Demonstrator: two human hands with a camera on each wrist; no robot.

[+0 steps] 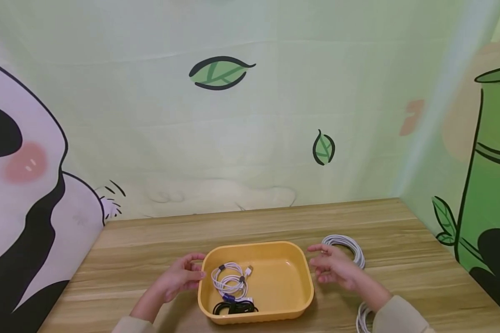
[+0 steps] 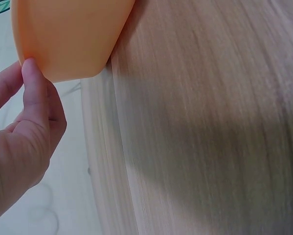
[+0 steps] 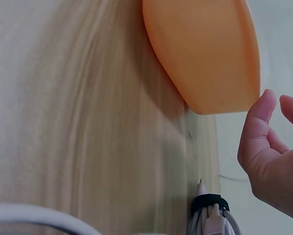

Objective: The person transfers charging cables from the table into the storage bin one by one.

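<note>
A yellow plastic tray stands on the table. Inside it, at the left, lies a coiled white USB cable with dark ties, and a bundled black cable is at the near left. My left hand is at the tray's left side, its thumb at the rim and its fingers loosely bent outside the wall. To the right of the tray, my right hand is held a little apart from the rim, fingers relaxed and holding nothing. In the right wrist view its thumb is close to the tray's corner.
Beyond my right hand lies a coiled grey-white cable. Another light coil is partly hidden by my right forearm. The wooden table meets a printed cloth backdrop behind and at the sides.
</note>
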